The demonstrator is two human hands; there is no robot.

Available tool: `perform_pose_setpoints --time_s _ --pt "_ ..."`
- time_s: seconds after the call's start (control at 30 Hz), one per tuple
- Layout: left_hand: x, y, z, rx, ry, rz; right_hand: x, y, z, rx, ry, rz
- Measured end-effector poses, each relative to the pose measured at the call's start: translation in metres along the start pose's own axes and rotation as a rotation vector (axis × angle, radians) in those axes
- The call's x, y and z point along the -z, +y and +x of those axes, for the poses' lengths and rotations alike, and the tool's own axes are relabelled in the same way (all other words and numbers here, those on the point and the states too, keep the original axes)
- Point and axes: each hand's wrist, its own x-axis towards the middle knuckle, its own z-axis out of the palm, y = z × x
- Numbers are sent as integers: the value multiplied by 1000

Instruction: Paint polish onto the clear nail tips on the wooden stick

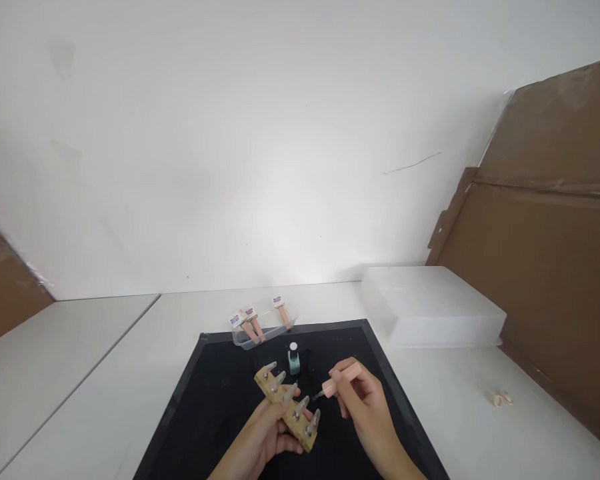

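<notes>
Tilted over the black mat, a wooden nail-tip stand (296, 420) carries a row of several clear false nails (279, 381) on small metal pegs. My left hand (270, 427) is wrapped round its middle from below. My right hand (364, 399) pinches a pink-handled brush (341, 380), its dark tip pointing left, just apart from the stand's right side. Behind the stand, a small teal nail polish bottle (294, 360) with a black-and-white top stands upright. Whether the nails bear any coating is too small to tell.
A clear plastic tray (247, 344) at the mat's far edge holds several pink sticks with white labels. The black mat (215, 380) lies on a white table. An upturned white bin (430, 307) stands at back right. Small beige rings (500, 399) lie at right, near a cardboard panel (545, 267).
</notes>
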Motion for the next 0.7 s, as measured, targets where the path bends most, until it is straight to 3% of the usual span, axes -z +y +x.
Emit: perform_pose_setpoints --time_s 0.27,0.7 --pt "1 1 3 41 -68 -1 -1 -1 -1 8 16 -6" --pt "-4 -2 2 27 -46 83 1 2 -3 12 -33 3"
